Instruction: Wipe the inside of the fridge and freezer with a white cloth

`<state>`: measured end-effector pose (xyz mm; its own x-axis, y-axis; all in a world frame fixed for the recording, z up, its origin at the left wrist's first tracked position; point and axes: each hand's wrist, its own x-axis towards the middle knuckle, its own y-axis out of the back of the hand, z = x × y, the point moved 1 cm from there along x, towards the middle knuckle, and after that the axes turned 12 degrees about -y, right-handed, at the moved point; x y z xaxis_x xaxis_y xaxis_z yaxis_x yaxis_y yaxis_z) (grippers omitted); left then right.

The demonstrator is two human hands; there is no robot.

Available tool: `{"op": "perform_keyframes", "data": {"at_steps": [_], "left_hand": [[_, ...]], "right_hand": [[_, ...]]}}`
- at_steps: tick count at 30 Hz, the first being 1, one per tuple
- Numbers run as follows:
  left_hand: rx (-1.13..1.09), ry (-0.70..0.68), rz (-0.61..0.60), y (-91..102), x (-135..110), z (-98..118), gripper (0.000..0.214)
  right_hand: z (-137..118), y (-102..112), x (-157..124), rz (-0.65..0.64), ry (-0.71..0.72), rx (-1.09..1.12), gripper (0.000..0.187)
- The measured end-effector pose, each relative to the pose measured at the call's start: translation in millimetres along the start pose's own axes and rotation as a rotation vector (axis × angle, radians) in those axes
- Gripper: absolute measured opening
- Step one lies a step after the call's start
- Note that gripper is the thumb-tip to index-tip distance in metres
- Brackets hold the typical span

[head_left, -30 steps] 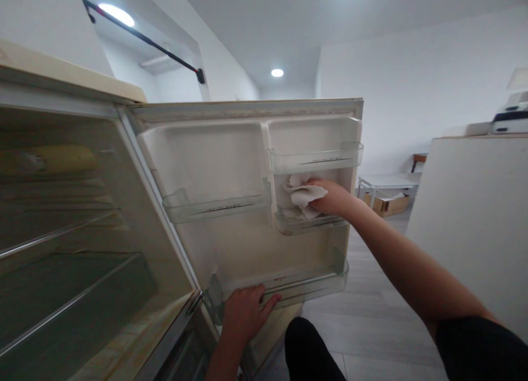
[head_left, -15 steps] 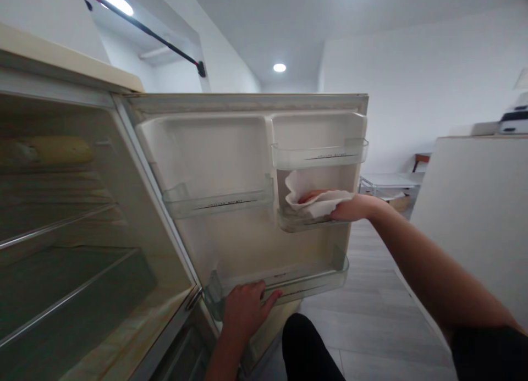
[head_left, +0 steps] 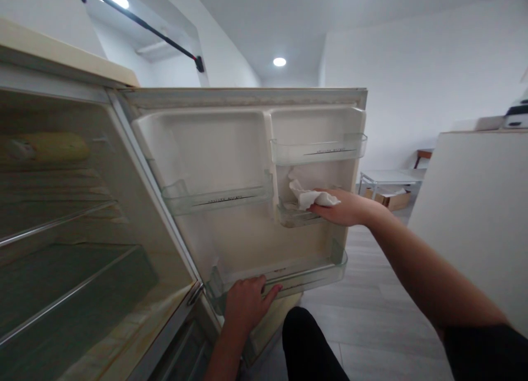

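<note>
An open fridge door (head_left: 231, 150) faces me, with clear plastic shelves on its inner side. My right hand (head_left: 342, 208) is closed on a crumpled white cloth (head_left: 307, 197) and presses it against the small middle shelf (head_left: 295, 216) on the door's right side. My left hand (head_left: 245, 304) grips the front rim of the long bottom door shelf (head_left: 305, 279), fingers curled over it.
The fridge interior (head_left: 70, 232) with wire shelves lies at the left. A white counter or cabinet side (head_left: 474, 205) stands at the right. Beyond the door are a low white table (head_left: 388, 177), a cardboard box (head_left: 390, 198) and grey floor. My dark-clothed knee (head_left: 307, 342) is below.
My right hand has drawn the cloth out of the middle shelf's inside to its front rim, bunching it up. My left hand stays on the bottom shelf.
</note>
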<state>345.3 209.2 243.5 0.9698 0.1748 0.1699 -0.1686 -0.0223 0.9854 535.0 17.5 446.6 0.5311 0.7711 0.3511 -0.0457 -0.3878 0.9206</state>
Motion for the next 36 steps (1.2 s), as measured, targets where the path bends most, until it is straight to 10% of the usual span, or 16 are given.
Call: {"op": "perform_keyframes", "data": {"at_steps": [7,16,24,28,36], "left_hand": [[0.029,0.037,0.011,-1.1,4.9,3.3,0.061],[0.041,0.014,0.018,-2.6,6.7,1.8,0.064],[0.049,-0.005,0.036,-2.4,7.6,3.3,0.062],[0.039,-0.006,0.037,-3.2,6.3,1.6,0.064],[0.03,-0.01,0.026,-4.4,6.4,0.6,0.064]], "right_hand": [[-22.8,-23.9,1.9,0.101,-0.065,0.001,0.04],[-11.2,-84.6,-5.0,0.593,0.783,-0.222,0.021],[-17.4,-85.0,-28.5,0.461,0.574,-0.262,0.05],[31.8,-83.7,-34.4,0.658,0.562,-0.31,0.019],[107.4,-73.0,-54.1,0.808,0.3,-0.332,0.022]]}}
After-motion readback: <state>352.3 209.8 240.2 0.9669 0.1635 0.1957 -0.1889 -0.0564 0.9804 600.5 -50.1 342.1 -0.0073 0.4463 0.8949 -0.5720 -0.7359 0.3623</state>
